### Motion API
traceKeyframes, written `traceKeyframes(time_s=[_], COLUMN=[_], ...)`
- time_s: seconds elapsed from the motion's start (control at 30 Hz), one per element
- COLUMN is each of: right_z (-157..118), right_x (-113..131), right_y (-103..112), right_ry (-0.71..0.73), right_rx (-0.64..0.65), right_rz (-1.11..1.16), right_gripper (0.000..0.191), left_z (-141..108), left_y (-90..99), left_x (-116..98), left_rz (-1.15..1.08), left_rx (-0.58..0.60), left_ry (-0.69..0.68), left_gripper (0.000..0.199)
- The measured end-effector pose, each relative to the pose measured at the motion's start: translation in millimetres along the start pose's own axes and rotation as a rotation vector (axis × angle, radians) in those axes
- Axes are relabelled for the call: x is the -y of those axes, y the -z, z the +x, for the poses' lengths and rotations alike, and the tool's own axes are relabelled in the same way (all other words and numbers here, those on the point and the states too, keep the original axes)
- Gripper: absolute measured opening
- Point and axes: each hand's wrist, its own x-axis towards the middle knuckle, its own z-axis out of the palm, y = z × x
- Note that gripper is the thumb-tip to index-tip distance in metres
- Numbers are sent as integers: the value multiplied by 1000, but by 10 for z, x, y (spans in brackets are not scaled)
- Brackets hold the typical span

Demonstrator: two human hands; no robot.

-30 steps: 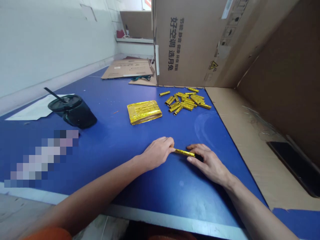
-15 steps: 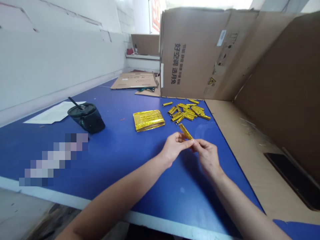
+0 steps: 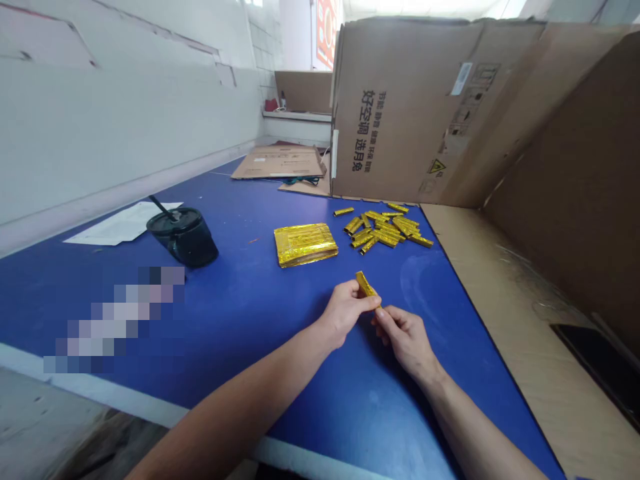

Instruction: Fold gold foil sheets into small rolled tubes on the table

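Note:
A narrow gold foil packet (image 3: 367,285) is pinched at its side by the thumb and fingers of my left hand (image 3: 345,310). The thumb and forefinger of my right hand (image 3: 404,333) close on its lower end. Its upper end points away from me, to the left. Beyond my hands lies a loose pile of similar gold packets (image 3: 387,233), several of them overlapping. A wider, flat gold foil pouch (image 3: 306,245) rests left of the pile, and neither hand touches it.
The blue table (image 3: 240,313) carries a dark lidded cup (image 3: 187,240) with a straw and a white paper (image 3: 125,223) at left. A large cardboard box (image 3: 410,113) stands behind the pile. Flat cardboard (image 3: 280,162) lies at the back. A black flat object (image 3: 595,363) is at right.
Both hands have come lower and nearer to me with the gold packet. My right hand has shifted to the packet's lower end. The whole view has moved slightly.

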Motion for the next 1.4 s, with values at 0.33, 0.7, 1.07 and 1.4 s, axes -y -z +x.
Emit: traceKeyframes(time_s=[0.33, 0.7, 1.07, 1.4], right_z=[-26, -24, -14, 53], right_x=[18, 13, -10, 45], right_y=[-31, -6, 16, 93], right_ry=[-9, 90, 414, -67], right_rx=[23, 4, -331, 87], right_rz=[12, -156, -1043, -112], right_gripper=[34, 34, 28, 35], left_z=[82, 147, 199, 152], left_y=[86, 155, 185, 125], left_x=[22, 36, 46, 82], left_rz=[-166, -166, -73, 8], left_rx=[-114, -112, -142, 42], left_ry=[-22, 35, 154, 113], left_gripper=[22, 31, 17, 7])
